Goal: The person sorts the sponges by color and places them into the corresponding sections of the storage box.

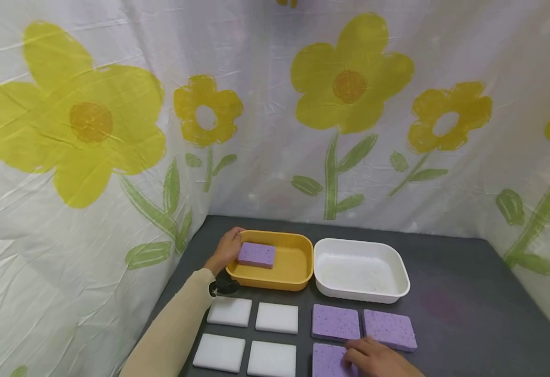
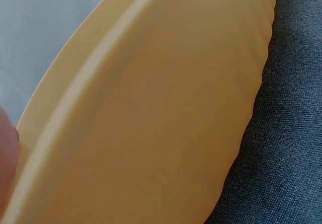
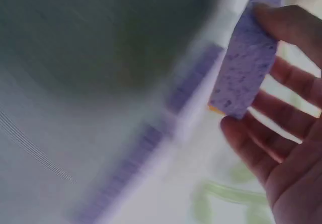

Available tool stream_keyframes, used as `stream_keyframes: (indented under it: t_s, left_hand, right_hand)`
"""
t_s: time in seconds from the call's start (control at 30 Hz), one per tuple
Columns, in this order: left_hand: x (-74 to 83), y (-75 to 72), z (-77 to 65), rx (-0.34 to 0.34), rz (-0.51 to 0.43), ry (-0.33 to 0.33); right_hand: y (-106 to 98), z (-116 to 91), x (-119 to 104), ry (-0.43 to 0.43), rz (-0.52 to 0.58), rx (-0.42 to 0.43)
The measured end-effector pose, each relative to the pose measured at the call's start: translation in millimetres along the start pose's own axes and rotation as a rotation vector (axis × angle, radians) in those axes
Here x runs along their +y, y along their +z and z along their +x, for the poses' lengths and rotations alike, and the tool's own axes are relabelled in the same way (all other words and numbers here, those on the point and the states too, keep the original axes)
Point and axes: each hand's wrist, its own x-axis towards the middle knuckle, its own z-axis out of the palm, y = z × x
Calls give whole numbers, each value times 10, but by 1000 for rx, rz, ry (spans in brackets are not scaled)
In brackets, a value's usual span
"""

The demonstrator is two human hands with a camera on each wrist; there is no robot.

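My left hand (image 1: 227, 247) holds the left end of the yellow tub (image 1: 298, 262) by its rim. In the left wrist view the tub's outer wall (image 2: 151, 108) fills most of the picture, with a fingertip (image 2: 7, 156) at its edge. One purple sponge (image 1: 257, 255) lies inside that tub, against its left side. At the front, my right hand (image 1: 373, 357) pinches another purple sponge (image 1: 330, 361); the right wrist view shows this sponge (image 3: 246, 58) between thumb and fingers. Two more purple sponges, one left (image 1: 336, 322) and one right (image 1: 389, 329), lie just beyond it.
A white tub (image 1: 360, 296) stands right beside the yellow one, with nothing seen in it. Several white sponge blocks (image 1: 272, 359) lie in two rows on the dark tabletop (image 1: 468, 314), left of the purple ones. A flowered curtain (image 1: 265, 173) hangs behind and along the sides.
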Motion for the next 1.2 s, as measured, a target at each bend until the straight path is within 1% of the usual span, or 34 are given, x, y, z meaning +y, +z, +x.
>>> stream_keyframes:
  t_s: [0.03, 0.07, 0.1, 0.17, 0.2, 0.27, 0.37, 0.5, 0.67, 0.77, 0.83, 1.03, 1.2]
  left_hand:
    - [-5, -9, 3, 1, 2, 5]
    - [-10, -20, 9, 2, 3, 9]
    - [-9, -32, 7, 4, 6, 15]
    - [-8, -50, 7, 7, 8, 18]
    - [-7, -55, 6, 5, 8, 15]
    - [-4, -58, 4, 3, -2, -1]
    - [-10, -48, 6, 8, -11, -13]
    - [-8, -22, -3, 10, -9, -22]
    - [27, 9, -31, 7, -15, -25]
    - [38, 23, -14, 8, -20, -17]
    - [34, 30, 4, 7, -18, -9]
    - [12, 32, 20, 8, -8, -1]
    - [-8, 33, 1, 16, -27, 4]
  right_hand:
    - [-108, 48, -12, -34, -44, 44]
    - [-229, 103, -41, -43, -87, 80]
    - [-342, 171, -63, -57, -144, 135]
    - [-537, 330, -98, -62, -219, 215]
    - [-620, 421, -107, -56, -236, 235]
    - [-765, 628, -108, -30, -250, 225]
    - [-904, 975, -62, -11, -249, 187]
    - [-963, 1425, 58, 0, -239, 148]
    - [-891, 1921, 198, 40, -200, 74]
    - [-794, 2196, 279, 68, -178, 28]
    - [-699, 2354, 348, 83, -163, 13]
    - [-347, 2695, 526, 149, -127, 13]
    - [-78, 2903, 556, 186, -122, -2]
